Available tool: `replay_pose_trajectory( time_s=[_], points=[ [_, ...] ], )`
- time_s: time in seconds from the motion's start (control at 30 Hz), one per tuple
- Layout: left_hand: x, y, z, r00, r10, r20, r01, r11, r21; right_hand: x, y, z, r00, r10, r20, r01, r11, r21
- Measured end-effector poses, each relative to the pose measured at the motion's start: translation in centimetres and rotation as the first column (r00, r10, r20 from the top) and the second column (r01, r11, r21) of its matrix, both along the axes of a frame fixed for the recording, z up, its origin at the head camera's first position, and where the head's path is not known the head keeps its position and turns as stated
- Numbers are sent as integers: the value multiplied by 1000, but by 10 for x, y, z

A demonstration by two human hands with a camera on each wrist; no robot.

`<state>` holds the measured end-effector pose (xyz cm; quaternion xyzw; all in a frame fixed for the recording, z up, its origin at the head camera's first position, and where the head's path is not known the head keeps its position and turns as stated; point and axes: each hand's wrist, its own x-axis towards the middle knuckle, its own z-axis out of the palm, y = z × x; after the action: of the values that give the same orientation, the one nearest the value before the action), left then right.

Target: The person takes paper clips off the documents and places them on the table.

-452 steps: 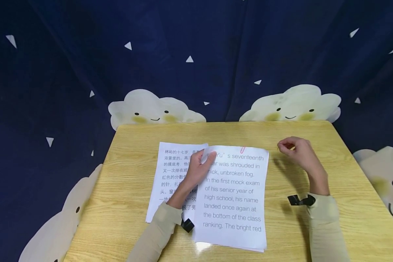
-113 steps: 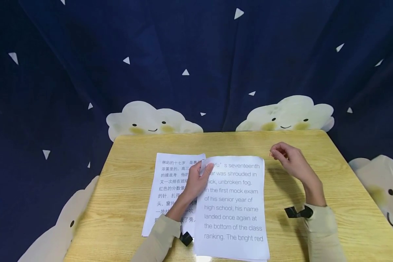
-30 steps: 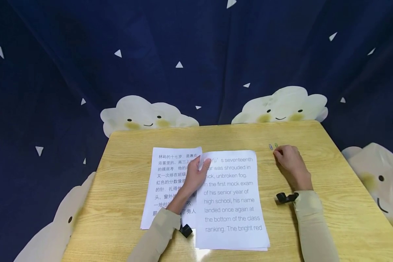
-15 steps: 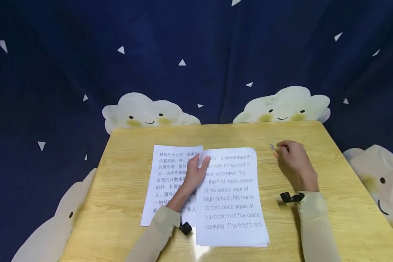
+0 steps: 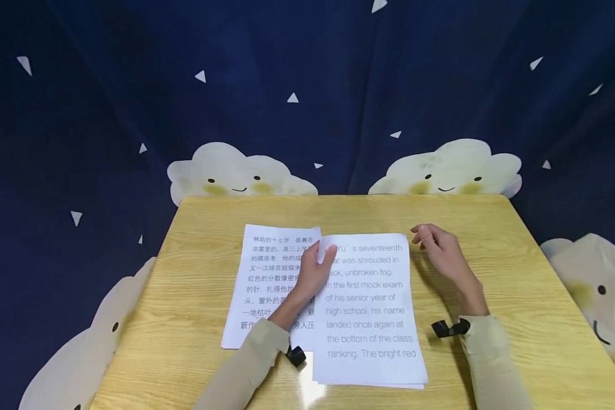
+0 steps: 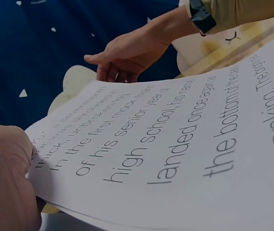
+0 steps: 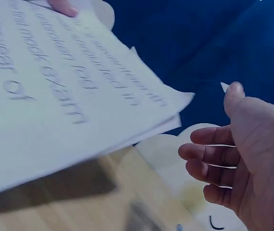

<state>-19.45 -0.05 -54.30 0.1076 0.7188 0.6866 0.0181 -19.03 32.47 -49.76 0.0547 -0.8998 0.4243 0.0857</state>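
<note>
My left hand (image 5: 314, 274) pinches a stack of white paper sheets (image 5: 369, 310) at its upper left, thumb on top. Large English print covers the front sheet. In the left wrist view the stack is tilted, raised above the table along its near side. Close to the stack's top right corner is my right hand (image 5: 442, 250), its fingers relaxed and apart, holding nothing. The right wrist view shows that hand (image 7: 257, 154) with thumb up, a gap between it and the loose, slightly fanned sheet corners (image 7: 175, 103). No clip shows on the top edge.
A second stack of sheets (image 5: 258, 285) with Chinese print lies on the wooden table (image 5: 184, 341), partly behind my left hand. A tiny bluish spot (image 7: 179, 227) shows low in the right wrist view, too small to identify. A dark blue curtain (image 5: 338, 74) hangs behind.
The red paper clip, on the stack's top edge at first, came off in my right hand and lay by the blue and green clips. That hand has since moved left to the stack's corner, fingers loosened.
</note>
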Motion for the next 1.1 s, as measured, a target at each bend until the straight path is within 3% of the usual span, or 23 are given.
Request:
replay_pose_trajectory(
  time_s=[0.1,0.3,0.5,0.7,0.8,0.97,1.1],
  points=[
    [-1,3,3,1000,16,-2,-16,1000,-11,3,-3,-5,996,61,66,-60,998,-15],
    [-6,7,7,1000,2,11,-1,998,-57,10,-3,-15,967,183,178,-178,983,-44],
    [-11,11,8,999,-16,48,24,987,-161,10,-5,-23,980,106,169,-104,994,-22],
    [-14,9,10,1000,-23,17,27,951,-308,8,-8,-28,990,37,134,-46,997,66],
    [-16,7,10,999,-24,-32,9,911,-412,5,-10,-29,993,1,117,-12,996,87],
    [-22,6,8,987,-33,-156,-69,794,-604,2,-13,-36,993,-48,111,34,992,121],
    [-25,6,6,972,-52,-230,-124,715,-688,1,-16,-43,992,-75,104,57,985,164]
  ],
)
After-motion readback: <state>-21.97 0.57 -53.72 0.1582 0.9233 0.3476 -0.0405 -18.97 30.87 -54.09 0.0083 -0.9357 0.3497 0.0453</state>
